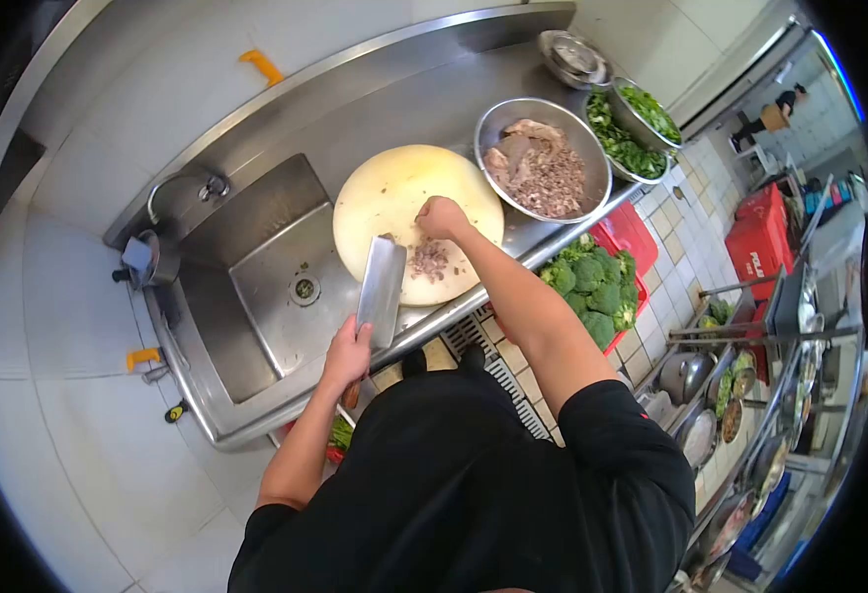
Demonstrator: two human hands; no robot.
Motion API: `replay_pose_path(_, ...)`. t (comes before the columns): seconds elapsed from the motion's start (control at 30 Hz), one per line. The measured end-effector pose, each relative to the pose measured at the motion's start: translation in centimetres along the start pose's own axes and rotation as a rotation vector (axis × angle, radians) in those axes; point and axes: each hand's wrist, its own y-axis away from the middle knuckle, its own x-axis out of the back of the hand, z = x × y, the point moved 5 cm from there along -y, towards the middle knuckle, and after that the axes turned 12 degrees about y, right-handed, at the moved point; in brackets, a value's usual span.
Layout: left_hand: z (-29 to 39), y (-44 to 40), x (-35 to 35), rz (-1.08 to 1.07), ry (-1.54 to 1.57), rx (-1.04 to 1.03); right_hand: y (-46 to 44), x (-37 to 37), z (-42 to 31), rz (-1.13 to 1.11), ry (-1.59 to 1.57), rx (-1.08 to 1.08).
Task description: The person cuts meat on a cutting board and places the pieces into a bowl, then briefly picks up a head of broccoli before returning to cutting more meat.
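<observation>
My left hand grips a cleaver by its wooden handle, with the broad blade slanting up over the near left edge of a round cutting board. Chopped meat lies in a small pile on the board, right of the blade. My right hand is curled closed just above that pile; whatever its fingers may hold is hidden. Beside the board stands a metal bowl of minced meat with larger pieces of meat at its far left side.
A steel sink with a faucet lies left of the board. Bowls of cut greens stand at the counter's far right end. Below the counter edge, a red crate holds broccoli. Shelving with bowls stands at right; a person is far off.
</observation>
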Motion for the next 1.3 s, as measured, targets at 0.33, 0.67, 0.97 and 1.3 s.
replay_pose_path(0.33,1.0,-7.1,-7.6,-0.339,-0.373,-0.286,9.1,7.8,9.2,0.447,-0.784,-0.236)
replay_pose_path(0.67,4.7,-10.1,-3.8,-0.295,-0.539,-0.23,19.5,0.5,-1.1,0.526,-0.207,0.243)
replay_pose_path(0.97,7.1,-5.6,-4.9,-0.272,-0.875,-0.434,20.3,-0.5,-1.4,0.314,-0.038,0.369)
replay_pose_path(1.3,6.3,-2.6,-5.1,-0.21,-0.846,-0.339,19.3,-2.4,-1.2,0.36,0.065,0.341)
